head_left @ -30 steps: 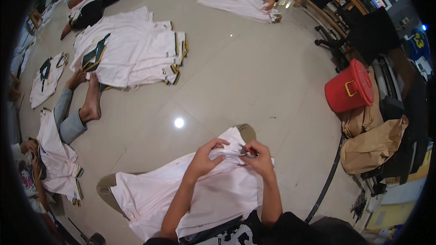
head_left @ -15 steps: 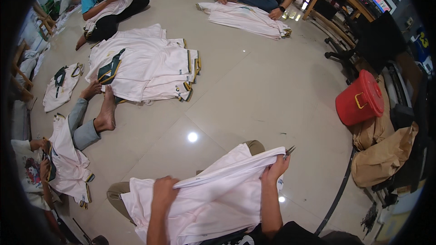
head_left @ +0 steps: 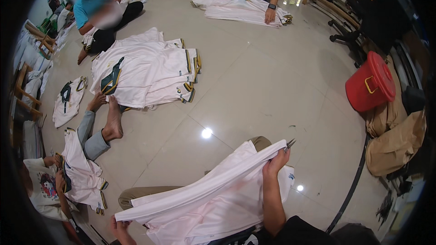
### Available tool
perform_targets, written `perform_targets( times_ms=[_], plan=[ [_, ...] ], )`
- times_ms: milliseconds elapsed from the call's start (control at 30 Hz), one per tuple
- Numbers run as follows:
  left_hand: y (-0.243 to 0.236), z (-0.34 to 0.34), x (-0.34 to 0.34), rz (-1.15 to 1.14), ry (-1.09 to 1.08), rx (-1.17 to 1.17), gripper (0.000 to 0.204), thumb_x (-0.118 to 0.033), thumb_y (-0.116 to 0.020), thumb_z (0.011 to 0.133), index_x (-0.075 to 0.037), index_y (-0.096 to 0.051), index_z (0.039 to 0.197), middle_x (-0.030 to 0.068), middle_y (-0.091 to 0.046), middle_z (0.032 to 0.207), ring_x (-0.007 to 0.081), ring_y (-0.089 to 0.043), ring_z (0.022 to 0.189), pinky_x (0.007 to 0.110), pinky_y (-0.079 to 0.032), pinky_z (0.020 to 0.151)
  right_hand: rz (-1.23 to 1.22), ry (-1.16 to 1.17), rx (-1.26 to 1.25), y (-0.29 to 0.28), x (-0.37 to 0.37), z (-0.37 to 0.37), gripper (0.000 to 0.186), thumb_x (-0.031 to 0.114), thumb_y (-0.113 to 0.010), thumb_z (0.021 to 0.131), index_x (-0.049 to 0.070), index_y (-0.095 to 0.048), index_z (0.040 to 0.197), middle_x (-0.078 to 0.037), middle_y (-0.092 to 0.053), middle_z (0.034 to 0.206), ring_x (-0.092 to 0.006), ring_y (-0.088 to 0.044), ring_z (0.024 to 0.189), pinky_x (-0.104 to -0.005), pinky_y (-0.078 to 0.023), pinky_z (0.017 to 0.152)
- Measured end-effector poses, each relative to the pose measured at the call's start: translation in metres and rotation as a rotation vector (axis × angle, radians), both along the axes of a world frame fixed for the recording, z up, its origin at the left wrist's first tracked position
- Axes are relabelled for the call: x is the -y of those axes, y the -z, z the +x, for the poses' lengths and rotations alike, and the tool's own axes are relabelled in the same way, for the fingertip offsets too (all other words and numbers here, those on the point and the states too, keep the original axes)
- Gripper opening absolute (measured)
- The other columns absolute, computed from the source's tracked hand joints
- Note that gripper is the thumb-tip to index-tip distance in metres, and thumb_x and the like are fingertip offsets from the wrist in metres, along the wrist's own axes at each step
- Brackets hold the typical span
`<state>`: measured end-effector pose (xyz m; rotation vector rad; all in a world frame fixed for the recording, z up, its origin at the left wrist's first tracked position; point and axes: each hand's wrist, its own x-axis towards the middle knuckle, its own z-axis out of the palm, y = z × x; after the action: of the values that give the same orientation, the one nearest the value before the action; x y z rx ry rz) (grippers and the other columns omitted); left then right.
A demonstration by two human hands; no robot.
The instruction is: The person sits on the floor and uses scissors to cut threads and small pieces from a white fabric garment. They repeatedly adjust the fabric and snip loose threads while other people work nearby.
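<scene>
A white polo shirt (head_left: 204,199) lies across my lap, its long edge stretched taut between my hands. At the lower left, my left hand (head_left: 121,229) pinches one end of that edge. My right hand (head_left: 276,162) is closed on the other end, higher and to the right. From the same hand stick out the pointed metal blades of small thread snips (head_left: 290,144); their handles are hidden in my grip. Small blue lettering shows on the shirt beside my right forearm.
A pile of white shirts (head_left: 145,72) with green collars lies ahead on the left, near a co-worker's bare feet. Another person's hands rest on a folded shirt stack (head_left: 240,11) at the far side. A red lidded bucket (head_left: 370,81) and brown paper bags (head_left: 395,147) stand right.
My left hand has moved down and left from the shirt's middle to its end, drawing the edge into a long straight fold. My right hand stays on its end with the snips.
</scene>
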<state>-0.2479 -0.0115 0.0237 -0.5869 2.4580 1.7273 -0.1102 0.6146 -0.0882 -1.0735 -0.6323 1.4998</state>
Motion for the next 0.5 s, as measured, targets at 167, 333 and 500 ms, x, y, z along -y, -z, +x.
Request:
perform_targets(
  times_ms=[167, 333, 500],
  plan=[
    [-0.012, 0.019, -0.064, 0.832, -0.191, 0.051, 0.033, -0.023, -0.054, 0.096, -0.001, -0.064, 0.118, 0.0137, -0.070, 0.113, 0.0287, -0.066, 0.107, 0.047, -0.051, 0.100, -0.029, 0.014, 0.042, 0.009, -0.002, 0.000, 0.028, 0.012, -0.056, 0.099, 0.003, -0.054, 0.124, -0.006, -0.062, 0.108, -0.0195, -0.062, 0.101, -0.0332, -0.052, 0.089],
    [-0.062, -0.009, -0.105, 0.956, -0.118, 0.252, 0.048, -0.043, -0.049, 0.102, 0.001, -0.068, 0.108, 0.0144, -0.074, 0.102, 0.0244, -0.071, 0.094, 0.040, -0.054, 0.093, 0.009, -0.187, 0.142, 0.029, -0.011, 0.019, 0.029, 0.020, -0.055, 0.096, -0.003, -0.057, 0.115, -0.016, -0.061, 0.113, -0.0269, -0.062, 0.104, -0.0424, -0.054, 0.092],
    [-0.070, 0.004, -0.121, 1.231, 0.046, 0.168, 0.072, -0.056, -0.032, 0.104, 0.007, -0.056, 0.129, 0.0212, -0.065, 0.124, 0.0309, -0.064, 0.112, 0.043, -0.048, 0.102, 0.018, -0.175, 0.198, -0.004, 0.010, 0.003, 0.029, 0.016, -0.058, 0.093, -0.006, -0.058, 0.113, -0.018, -0.061, 0.115, -0.0296, -0.064, 0.101, -0.0434, -0.055, 0.092]
  ],
)
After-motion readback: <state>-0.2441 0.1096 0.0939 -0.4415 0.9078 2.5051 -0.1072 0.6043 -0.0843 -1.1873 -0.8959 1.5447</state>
